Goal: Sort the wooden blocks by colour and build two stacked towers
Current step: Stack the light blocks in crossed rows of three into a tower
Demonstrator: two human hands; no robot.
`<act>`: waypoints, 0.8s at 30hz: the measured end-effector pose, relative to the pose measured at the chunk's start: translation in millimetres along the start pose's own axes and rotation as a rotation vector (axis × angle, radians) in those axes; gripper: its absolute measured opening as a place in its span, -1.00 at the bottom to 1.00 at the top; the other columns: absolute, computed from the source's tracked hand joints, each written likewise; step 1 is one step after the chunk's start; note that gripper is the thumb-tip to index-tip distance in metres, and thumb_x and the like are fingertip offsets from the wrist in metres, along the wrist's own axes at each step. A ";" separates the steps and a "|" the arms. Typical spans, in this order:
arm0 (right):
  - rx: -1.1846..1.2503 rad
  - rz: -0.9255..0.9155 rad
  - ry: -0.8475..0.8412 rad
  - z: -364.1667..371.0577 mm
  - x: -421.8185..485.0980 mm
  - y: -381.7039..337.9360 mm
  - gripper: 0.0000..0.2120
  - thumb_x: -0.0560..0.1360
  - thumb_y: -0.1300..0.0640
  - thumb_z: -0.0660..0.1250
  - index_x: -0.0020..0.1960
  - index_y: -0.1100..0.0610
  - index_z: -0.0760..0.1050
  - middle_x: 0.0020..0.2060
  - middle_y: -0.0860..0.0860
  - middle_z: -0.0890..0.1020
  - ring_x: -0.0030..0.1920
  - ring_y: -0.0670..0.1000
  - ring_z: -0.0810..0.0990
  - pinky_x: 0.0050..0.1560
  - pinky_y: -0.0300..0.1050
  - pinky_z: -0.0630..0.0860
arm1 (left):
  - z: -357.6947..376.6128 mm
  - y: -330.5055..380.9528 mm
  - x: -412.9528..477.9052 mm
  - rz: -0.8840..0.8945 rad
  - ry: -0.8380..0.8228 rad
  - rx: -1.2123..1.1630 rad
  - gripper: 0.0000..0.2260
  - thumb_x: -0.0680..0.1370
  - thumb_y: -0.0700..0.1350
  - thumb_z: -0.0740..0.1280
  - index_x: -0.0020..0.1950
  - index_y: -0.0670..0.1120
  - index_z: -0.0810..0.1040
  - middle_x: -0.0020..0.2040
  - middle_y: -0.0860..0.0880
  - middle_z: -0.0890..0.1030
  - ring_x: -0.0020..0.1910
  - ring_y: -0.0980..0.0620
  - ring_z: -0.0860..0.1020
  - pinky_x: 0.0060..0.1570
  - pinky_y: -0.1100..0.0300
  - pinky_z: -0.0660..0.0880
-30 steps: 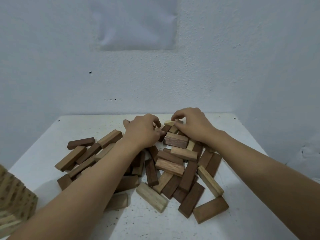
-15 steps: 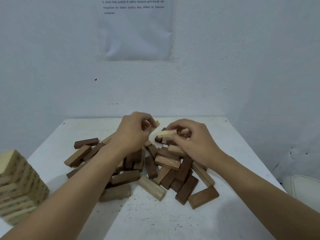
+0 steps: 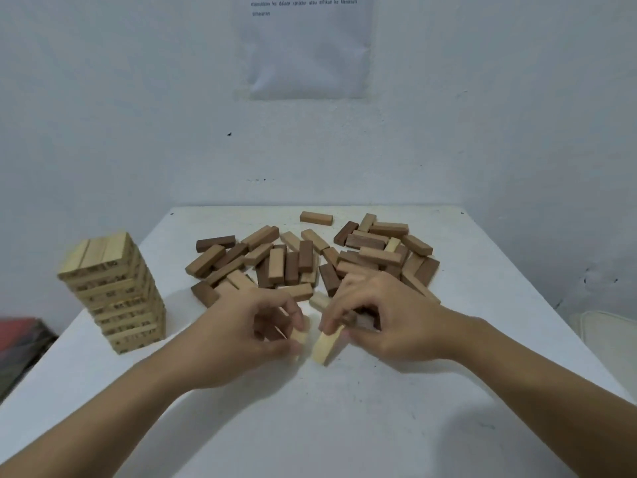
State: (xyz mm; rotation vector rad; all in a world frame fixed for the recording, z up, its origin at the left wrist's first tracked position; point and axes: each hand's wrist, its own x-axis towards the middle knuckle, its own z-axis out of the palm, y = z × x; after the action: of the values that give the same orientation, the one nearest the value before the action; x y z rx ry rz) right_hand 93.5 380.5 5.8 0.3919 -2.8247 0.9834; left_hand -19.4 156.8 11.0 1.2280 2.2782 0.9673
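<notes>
I am pinching a pale block [image 3: 324, 347] in my right hand [image 3: 389, 322] and a second pale block [image 3: 298, 337] in my left hand [image 3: 241, 326], just before the brown pile [image 3: 296, 260]. I am risking nudging the tall pale tower [image 3: 113, 294] askew while adding both at once

A printed paper sheet [image 3: 306, 53] hangs on the pale wall [image 3: 103, 98] behind the white table [image 3: 344, 426].

Print on tower [image 3: 113, 291] sides: too small to read. Left of tower: red object [image 3: 20, 339], blurred, cut by the frame edge. Right of tower: my left hand [image 3: 241, 334] covers most of its pale block [image 3: 298, 338].
</notes>
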 end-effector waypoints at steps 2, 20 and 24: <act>-0.022 -0.027 -0.029 7.4 -1.8 -2.5 -0.73 0.48 0.34 0.39 0.00 -0.01 0.68 -0.06 -0.17 0.66 0.13 -0.06 0.52 0.08 -0.17 0.50 | 5.7 -6.0 -6.8 0.036 0.027 0.032 -0.86 0.47 -0.12 0.57 -0.08 0.07 0.67 -0.15 0.08 0.68 -0.17 0.08 0.64 -0.07 0.08 0.60; -0.259 0.446 0.618 -23.7 23.7 59.0 -0.82 0.53 0.22 0.32 -0.02 0.02 0.67 -0.09 -0.12 0.64 0.09 0.04 0.54 0.22 0.10 0.44 | 8.8 -28.8 -12.4 0.385 0.077 0.364 -0.75 0.63 0.16 0.33 0.19 0.10 0.68 -0.01 0.25 0.64 -0.05 0.31 0.52 -0.11 0.51 0.35; -0.346 0.658 0.579 -35.1 28.8 79.3 -0.74 0.57 0.18 0.21 -0.01 0.02 0.68 0.01 -0.08 0.64 0.25 0.08 0.42 0.13 0.02 0.18 | 15.3 -32.8 -8.0 0.434 0.112 0.305 -0.80 0.64 0.06 0.36 0.20 0.05 0.70 0.00 0.23 0.63 -0.02 0.27 0.55 -0.09 0.46 0.42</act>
State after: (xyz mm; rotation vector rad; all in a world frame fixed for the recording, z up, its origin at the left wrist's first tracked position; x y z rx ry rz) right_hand 44.6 456.5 -7.9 -0.7735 -2.4990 0.5219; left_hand -24.8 143.6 -23.3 1.8995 2.3571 0.8613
